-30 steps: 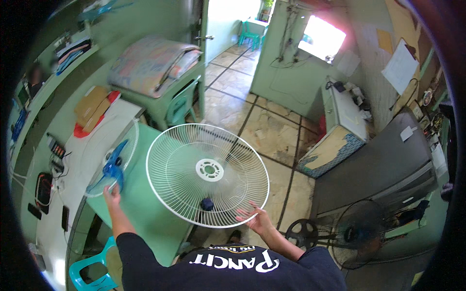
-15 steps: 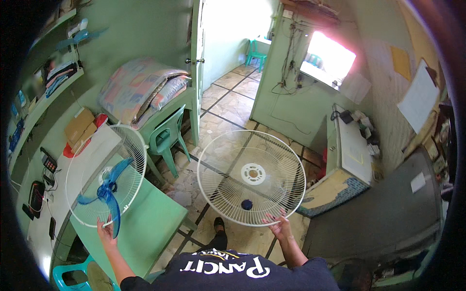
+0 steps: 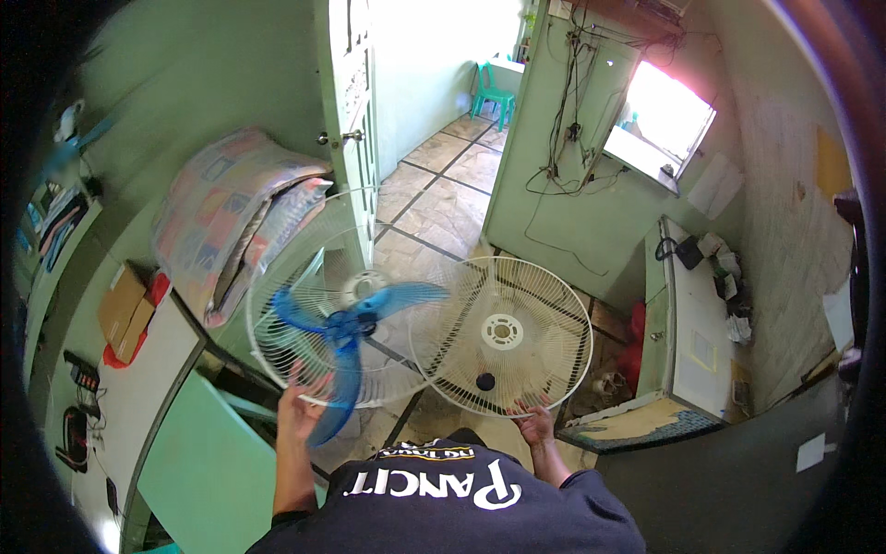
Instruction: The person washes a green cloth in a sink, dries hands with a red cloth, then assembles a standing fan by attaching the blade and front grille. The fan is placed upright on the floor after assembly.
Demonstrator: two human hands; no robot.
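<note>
From where I sit, my left hand [image 3: 297, 415] is curled around the lower rim of a round white wire fan guard [image 3: 365, 280]. A translucent blue plastic three-bladed propeller [image 3: 346, 328] lies over that guard, one blade hanging past the rim just beside my fingers; whether they pin it, I can't tell. My right hand [image 3: 535, 427] pinches the near rim of a second white wire guard [image 3: 489, 325], fingers spread on the wires. A small dark blue round knob [image 3: 485, 381] shows against it near that edge, fixed or loose I can't say.

Both guards are held up in front of me, over the tiled floor [image 3: 434, 203]. Their inner rims overlap in my view; I can't tell if they touch. I'd part the hands a little so the wires don't snag, keep the left one level so the propeller can't slide, and grip rims rather than blades.

Farther out, the pale green desk [image 3: 198, 471] sits left of my left arm, its right edge nearest me. I'd mind the left guard's far rim near the open white door [image 3: 353, 92], and the right one's outer rim toward the white cabinet [image 3: 697, 323].
</note>
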